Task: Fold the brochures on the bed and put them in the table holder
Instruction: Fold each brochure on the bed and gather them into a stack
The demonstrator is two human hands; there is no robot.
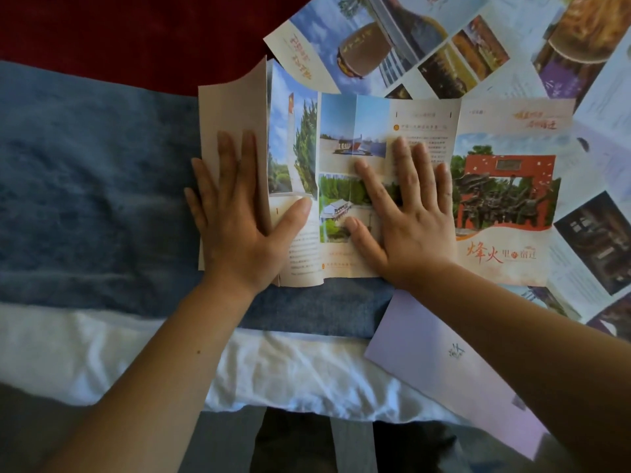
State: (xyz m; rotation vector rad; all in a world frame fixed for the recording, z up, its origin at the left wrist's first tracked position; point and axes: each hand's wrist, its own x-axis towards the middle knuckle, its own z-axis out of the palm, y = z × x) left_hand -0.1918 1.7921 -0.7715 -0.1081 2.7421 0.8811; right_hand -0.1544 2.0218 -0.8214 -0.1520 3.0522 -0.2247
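The left hand (235, 213) lies flat, fingers (248, 155) straight and together, pressing down on the plain cream back of an end panel (232, 107) that is turned over onto the long cream paper brochure with printed photographs and red lettering (423, 121). The thumb reaches across the crease and rests on the next printed panel. Beyond the left fingertips, the turned panel's far edge lifts slightly off the page. The right hand (409, 213) is also flat, with its fingers (403, 158) straight and slightly spread, holding down the brochure's middle panels just beside the left thumb. Neither hand grips anything. The brochure lies unfolded on a blue fuzzy bed runner (95, 199), which stretches away from the left hand's little finger. The brochure's red-gate cover panel sits just past the right hand's little finger. Several more open glossy brochures (375, 46) overlap beyond the right fingertips and off to that side. A pale lilac folded brochure (440, 363) lies under the right forearm, partly on a white crumpled sheet (273, 367). Dark red cloth (136, 35) lies beyond the left fingertips.
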